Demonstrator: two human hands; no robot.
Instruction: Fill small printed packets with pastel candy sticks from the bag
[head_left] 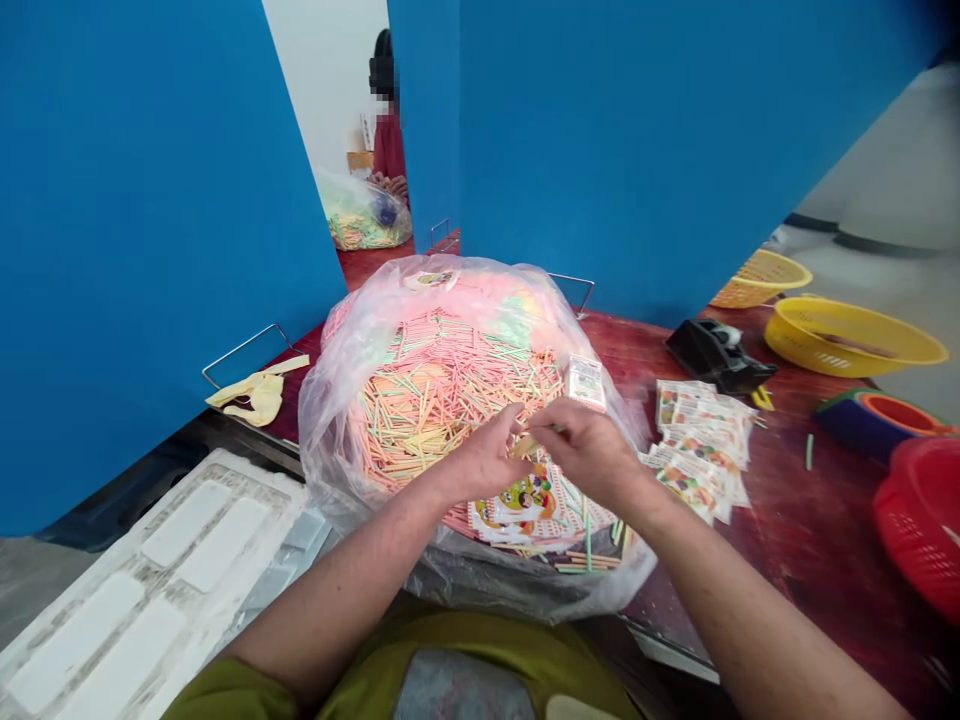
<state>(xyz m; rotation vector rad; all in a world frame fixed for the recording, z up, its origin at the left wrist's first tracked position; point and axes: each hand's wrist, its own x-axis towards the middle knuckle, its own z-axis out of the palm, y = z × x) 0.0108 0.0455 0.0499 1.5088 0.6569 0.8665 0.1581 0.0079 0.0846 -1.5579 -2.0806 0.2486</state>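
Note:
A large clear plastic bag (326,430) lies wide open, filled with thin pastel candy-like sticks (420,400) in pink, green, yellow and orange. Over its middle, my left hand (487,455) is curved, its thumb and fingers apart. Close against it, my right hand (581,445) pinches with thumb and forefinger; a small pale yellowish thing shows between the hands, too small to name. Below them, printed packets (517,505) with a cartoon picture rest on the sticks. A small white printed packet (586,382) lies just beyond my right hand.
Several flat packets (705,445) are spread right of the bag, near a black tape dispenser (716,355). Yellow baskets (855,335) and a red basket (922,520) stand farther right. Blue partitions (570,150) enclose the table. White foam (202,530) lies left. Another person (390,145) is behind.

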